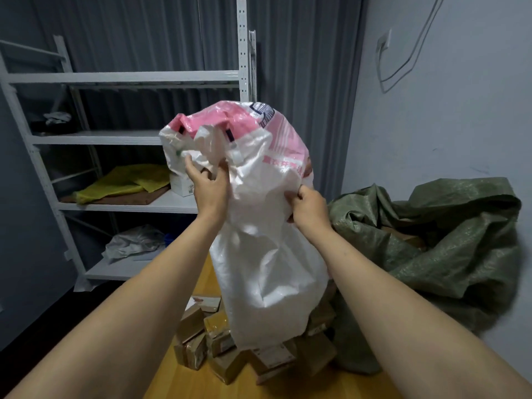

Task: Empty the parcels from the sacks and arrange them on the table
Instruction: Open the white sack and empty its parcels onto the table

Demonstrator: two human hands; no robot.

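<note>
I hold a white and pink woven sack (267,254) up in the air over the wooden table (184,381), its mouth hanging down. My left hand (208,185) grips the bunched fabric near the sack's upper end. My right hand (309,205) pinches a fold of the sack a little lower on the right. Under the sack's mouth several brown cardboard parcels (207,338) lie in a loose heap on the table. A green woven sack (449,254) slumps on the right of the table, open, with brown parcels showing inside.
A white metal shelf rack (121,77) stands behind the table on the left, holding yellow bags (123,180), a small white box and a crumpled grey bag (132,243). A grey curtain hangs at the back. The wall is close on the right.
</note>
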